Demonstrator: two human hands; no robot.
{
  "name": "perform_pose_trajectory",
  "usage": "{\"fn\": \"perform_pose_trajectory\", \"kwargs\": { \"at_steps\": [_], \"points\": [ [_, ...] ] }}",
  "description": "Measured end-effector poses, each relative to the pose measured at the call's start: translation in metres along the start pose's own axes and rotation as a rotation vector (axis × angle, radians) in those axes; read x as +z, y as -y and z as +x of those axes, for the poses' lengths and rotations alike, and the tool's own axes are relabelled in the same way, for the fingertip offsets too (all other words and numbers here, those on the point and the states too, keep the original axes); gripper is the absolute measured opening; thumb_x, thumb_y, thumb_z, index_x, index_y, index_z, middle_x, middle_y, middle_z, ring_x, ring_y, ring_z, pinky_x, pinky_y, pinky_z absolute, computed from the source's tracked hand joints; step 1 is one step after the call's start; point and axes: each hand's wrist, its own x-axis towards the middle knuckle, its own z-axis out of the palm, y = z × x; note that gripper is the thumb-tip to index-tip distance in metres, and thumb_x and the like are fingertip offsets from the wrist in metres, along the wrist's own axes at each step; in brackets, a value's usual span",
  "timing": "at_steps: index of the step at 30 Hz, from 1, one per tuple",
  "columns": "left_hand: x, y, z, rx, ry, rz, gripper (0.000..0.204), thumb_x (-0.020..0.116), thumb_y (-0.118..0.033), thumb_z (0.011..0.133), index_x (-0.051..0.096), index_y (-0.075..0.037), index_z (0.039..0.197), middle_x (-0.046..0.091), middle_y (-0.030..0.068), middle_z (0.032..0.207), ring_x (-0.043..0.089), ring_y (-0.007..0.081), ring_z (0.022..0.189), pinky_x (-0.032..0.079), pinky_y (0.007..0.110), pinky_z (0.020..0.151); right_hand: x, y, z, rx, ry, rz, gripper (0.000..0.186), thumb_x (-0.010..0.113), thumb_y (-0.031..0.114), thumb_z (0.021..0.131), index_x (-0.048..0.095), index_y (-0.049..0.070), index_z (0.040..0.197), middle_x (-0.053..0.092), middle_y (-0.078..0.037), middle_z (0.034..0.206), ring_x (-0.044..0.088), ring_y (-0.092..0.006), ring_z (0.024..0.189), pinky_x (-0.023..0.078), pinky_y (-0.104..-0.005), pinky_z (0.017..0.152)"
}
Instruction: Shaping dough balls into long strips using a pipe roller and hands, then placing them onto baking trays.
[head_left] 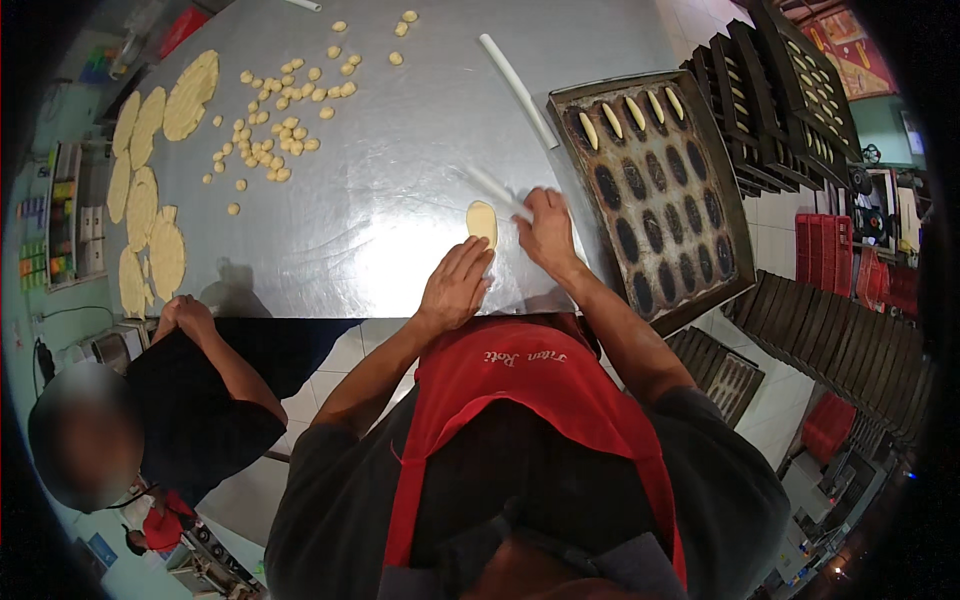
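Observation:
A flattened oval of pale dough lies on the steel table, with my left hand spread over its lower end, fingertips touching it. Just right of the oval, my right hand is closed on a thin white rolling pin, blurred by motion. A second white tube rests farther back. To the right, a dark baking tray has several slender dough pieces along its back row, above rows of empty oval hollows.
Several dough balls and flattened sheets cover the table's left part. A co-worker in dark clothes stands at lower left, hands together at the table edge. Stacked trays and racked pans stand right, near red crates.

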Motion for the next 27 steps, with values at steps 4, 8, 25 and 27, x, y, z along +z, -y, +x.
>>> {"fn": "perform_pose_trajectory", "kwargs": {
  "at_steps": [4,8,25,27],
  "points": [
    [-0.009,-0.004,0.065,-0.293,-0.125,-0.018,0.049,0.065,-0.016,0.102,0.059,0.003,0.147,0.057,0.0231,0.153,0.056,0.0408,0.137,0.044,0.052,0.115,0.017,0.021,0.018,-0.301,0.031,-0.332,0.051,0.068,0.016,0.091,0.066,0.006,0.141,0.063,-0.012,0.145,0.053,-0.0367,0.135,0.042,-0.0566,0.109],
    [0.009,0.0,0.027,-0.17,-0.176,0.143,0.071,0.064,-0.021,0.104,0.04,0.003,0.166,0.042,0.0242,0.171,0.047,0.0431,0.149,0.039,0.055,0.121,0.02,0.034,-0.03,-0.39,0.138,-0.417,0.067,0.067,0.016,0.091,0.058,0.01,0.157,0.049,-0.013,0.164,0.048,-0.0353,0.145,0.04,-0.0509,0.114],
    [-0.088,0.284,-0.036,-0.802,-0.828,0.217,0.045,0.076,-0.026,0.096,0.066,0.008,0.124,0.069,0.0289,0.123,0.063,0.0479,0.119,0.049,0.055,0.107,0.053,0.09,-0.05,-0.289,0.278,-0.42,0.087,0.064,0.05,0.104,0.035,0.002,0.17,0.022,-0.036,0.176,0.021,-0.055,0.162,0.018,-0.0727,0.128],
    [-0.115,0.343,-0.022,-1.086,-0.836,0.185,0.051,0.078,-0.033,0.097,0.066,0.008,0.125,0.069,0.0286,0.122,0.062,0.0479,0.121,0.049,0.056,0.108,0.061,0.094,0.001,-0.28,0.105,-0.499,0.086,0.063,0.05,0.104,0.035,0.001,0.169,0.026,-0.035,0.174,0.021,-0.0533,0.162,0.018,-0.0746,0.127]
  ]
}}
